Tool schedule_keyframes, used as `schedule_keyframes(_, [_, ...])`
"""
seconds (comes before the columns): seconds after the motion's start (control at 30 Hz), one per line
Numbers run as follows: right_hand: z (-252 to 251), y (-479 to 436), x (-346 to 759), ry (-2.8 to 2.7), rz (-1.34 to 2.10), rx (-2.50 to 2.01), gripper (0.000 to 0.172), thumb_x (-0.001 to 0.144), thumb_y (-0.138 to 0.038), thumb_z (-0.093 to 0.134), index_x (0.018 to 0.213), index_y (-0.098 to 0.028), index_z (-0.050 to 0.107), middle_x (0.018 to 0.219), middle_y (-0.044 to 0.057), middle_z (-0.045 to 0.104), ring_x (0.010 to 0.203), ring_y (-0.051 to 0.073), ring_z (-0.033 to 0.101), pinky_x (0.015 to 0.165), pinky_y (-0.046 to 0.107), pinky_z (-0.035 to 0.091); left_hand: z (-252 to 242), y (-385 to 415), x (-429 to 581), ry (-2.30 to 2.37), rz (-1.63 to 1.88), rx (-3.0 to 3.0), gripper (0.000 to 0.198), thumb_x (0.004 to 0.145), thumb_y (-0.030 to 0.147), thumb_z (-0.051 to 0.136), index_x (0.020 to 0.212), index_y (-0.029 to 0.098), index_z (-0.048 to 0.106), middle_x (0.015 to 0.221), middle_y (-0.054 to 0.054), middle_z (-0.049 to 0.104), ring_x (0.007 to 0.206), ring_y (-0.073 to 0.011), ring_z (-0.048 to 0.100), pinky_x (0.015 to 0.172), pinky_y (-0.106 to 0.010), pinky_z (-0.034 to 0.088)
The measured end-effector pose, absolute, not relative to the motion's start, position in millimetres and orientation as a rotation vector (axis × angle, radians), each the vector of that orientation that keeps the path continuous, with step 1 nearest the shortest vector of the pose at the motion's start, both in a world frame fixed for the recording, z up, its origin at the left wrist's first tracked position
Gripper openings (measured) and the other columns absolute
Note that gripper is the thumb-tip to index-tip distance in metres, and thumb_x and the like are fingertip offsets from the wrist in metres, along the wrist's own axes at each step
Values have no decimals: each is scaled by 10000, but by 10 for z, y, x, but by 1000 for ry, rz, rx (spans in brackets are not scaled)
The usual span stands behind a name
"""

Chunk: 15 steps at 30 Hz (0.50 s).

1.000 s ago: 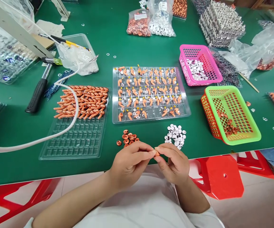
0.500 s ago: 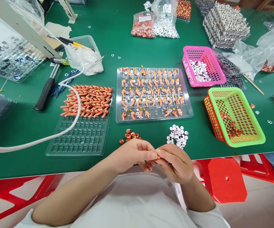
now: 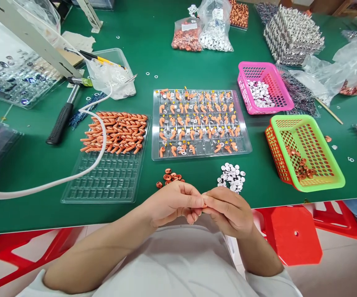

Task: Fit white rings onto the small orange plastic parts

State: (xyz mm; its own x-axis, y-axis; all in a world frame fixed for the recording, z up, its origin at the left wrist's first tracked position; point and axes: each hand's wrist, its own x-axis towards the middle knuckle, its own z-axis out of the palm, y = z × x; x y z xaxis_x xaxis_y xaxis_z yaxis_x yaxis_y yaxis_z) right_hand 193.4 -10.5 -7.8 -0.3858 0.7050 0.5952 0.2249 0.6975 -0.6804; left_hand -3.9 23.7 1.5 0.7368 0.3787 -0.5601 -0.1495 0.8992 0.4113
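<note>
Small orange piece [image 3: 205,205], mostly hidden, so its shape cannot be told; it is at the fingertips of both hands, low in front of the white-clad torso; left hand [image 3: 173,204] and right hand [image 3: 231,209] almost meet around it; fingers of each pinched close, no visible gap, thumb against forefinger; the left hand's other fingers curl loosely below.

Just beyond the left fingers, a loose pile of copper-coloured round pieces [image 3: 167,177], partly covered by that hand; just beyond the right fingers, a pile of white discs [image 3: 232,177], some showing dark patches; straight ahead of both, a clear plastic compartment tray [image 3: 204,148] of curved orange pieces [image 3: 192,135], several front-row cells bare.

Left of the fingers, another clear tray [image 3: 99,179], its far half heaped with copper-orange tubular pieces [image 3: 119,132]; farther left, a black-handled hammer [image 3: 60,123]; right of the fingers, a bright green lattice basket [image 3: 319,187] nested in an orange-red one, copper-coloured pieces inside; beyond that, a pink lattice basket [image 3: 258,110] holding white discs; all on a green worktop [image 3: 197,68].
</note>
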Motion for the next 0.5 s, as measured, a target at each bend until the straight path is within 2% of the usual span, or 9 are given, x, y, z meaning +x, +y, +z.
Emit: schedule_keyframes(0.5, [-125, -96, 1935, -1870, 752, -763, 477, 908, -103, 594, 1366, -234, 564, 1089, 126, 658, 917, 193, 674, 729, 327, 603, 34, 207, -21, 707, 364, 330, 264, 670, 297, 865, 719, 83, 719, 615, -31, 683, 523, -83, 627, 521, -173, 510])
